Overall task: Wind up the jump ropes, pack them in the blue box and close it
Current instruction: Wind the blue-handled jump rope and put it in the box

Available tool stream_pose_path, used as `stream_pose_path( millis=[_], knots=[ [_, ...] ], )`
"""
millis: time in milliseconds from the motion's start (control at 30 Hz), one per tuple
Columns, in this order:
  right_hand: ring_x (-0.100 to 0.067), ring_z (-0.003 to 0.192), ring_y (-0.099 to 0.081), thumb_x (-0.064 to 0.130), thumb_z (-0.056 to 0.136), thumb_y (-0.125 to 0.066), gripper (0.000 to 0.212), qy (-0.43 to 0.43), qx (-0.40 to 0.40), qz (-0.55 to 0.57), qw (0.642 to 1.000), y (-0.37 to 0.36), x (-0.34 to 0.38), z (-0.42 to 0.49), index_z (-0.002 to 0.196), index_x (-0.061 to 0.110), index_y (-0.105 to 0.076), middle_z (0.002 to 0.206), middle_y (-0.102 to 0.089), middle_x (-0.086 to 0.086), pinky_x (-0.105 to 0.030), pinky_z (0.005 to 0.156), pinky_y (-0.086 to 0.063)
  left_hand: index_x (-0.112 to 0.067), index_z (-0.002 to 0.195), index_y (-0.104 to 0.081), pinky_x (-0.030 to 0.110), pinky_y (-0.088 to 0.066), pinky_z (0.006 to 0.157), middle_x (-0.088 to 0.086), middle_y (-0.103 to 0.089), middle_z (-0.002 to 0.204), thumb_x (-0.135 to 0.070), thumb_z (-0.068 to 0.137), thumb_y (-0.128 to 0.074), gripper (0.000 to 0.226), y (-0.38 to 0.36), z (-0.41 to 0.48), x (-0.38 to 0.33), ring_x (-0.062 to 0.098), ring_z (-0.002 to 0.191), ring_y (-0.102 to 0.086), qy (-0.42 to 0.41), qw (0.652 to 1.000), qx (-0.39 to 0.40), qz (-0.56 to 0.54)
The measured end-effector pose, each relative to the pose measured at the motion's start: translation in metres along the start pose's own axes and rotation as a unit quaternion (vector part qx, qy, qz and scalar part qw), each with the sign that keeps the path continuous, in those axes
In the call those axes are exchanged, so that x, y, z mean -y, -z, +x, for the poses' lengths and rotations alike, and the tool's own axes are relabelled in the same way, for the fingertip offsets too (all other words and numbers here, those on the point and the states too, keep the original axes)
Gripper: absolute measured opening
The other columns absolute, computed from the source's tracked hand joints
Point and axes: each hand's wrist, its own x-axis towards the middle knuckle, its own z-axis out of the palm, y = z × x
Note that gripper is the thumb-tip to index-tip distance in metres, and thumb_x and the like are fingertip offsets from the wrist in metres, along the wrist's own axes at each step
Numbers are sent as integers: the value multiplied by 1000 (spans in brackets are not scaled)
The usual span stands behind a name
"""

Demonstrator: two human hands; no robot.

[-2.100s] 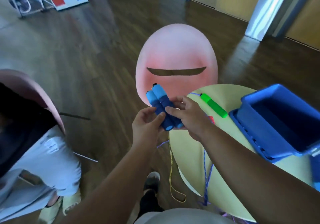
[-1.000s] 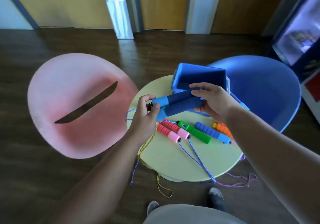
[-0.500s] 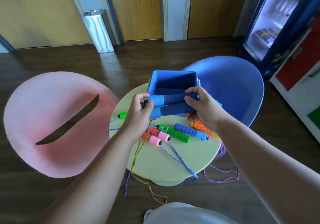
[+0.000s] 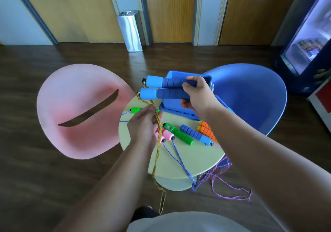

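Note:
My right hand (image 4: 198,95) grips two blue foam handles (image 4: 161,88) side by side, held up in front of the blue box (image 4: 172,104) on the round yellow table (image 4: 188,161). Their yellow-orange rope (image 4: 157,142) hangs from the handle ends, and my left hand (image 4: 143,126) pinches it lower down, above the table's left side. On the table lie pink handles (image 4: 165,136), a green handle (image 4: 179,136), another blue handle (image 4: 195,135) and orange handles (image 4: 206,132). A second green handle (image 4: 136,110) lies behind my left hand.
A pink chair (image 4: 77,111) stands left of the table and a blue chair (image 4: 250,97) to the right behind the box. Blue and purple ropes (image 4: 222,183) trail off the table's front edge onto the wooden floor. A metal bin (image 4: 129,31) stands by the doors.
My left hand let go of the blue handles and slid down to pinch the hanging rope. My right hand raised the two handles and holds them alone. My view tilted up slightly.

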Motion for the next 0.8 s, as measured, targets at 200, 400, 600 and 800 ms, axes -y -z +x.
stream_pose_path(
  millis=[200, 400, 600, 800],
  knots=[
    [-18, 53, -56, 25, 104, -51, 20, 16, -3, -45, 999, -16, 1, 7, 124, 22, -47, 91, -57, -6, -35, 67, -60, -8, 96, -73, 28, -61, 71, 8, -73, 82, -3, 95, -68, 6, -16, 7, -10, 17, 73, -71, 18, 999, 1, 30],
    [-17, 53, -57, 26, 105, -50, 19, 21, -31, -80, 996, -30, -9, 13, 123, 22, -45, 88, -59, -7, -32, 61, -58, -1, 92, -65, 30, -64, 64, 10, -72, 77, 0, 103, -55, 15, -21, 30, -11, 17, 66, -73, 100, 991, 86, 7],
    [-15, 58, -65, 29, 105, -48, 18, 50, -37, -166, 984, -41, -21, 20, 122, 26, -42, 99, -61, -6, -40, 67, -60, 2, 101, -62, 36, -64, 75, 16, -74, 93, -2, 107, -49, 15, -17, 46, -11, 20, 76, -78, 172, 976, 129, -43],
    [-8, 75, -63, 32, 105, -49, 23, 61, -69, -213, 973, -47, -28, 21, 125, 24, -44, 106, -54, -1, -37, 77, -59, 0, 92, -62, 39, -56, 90, 8, -74, 68, -4, 107, -48, 21, -14, 51, -10, 17, 71, -74, 231, 962, 130, -72]
  ],
)
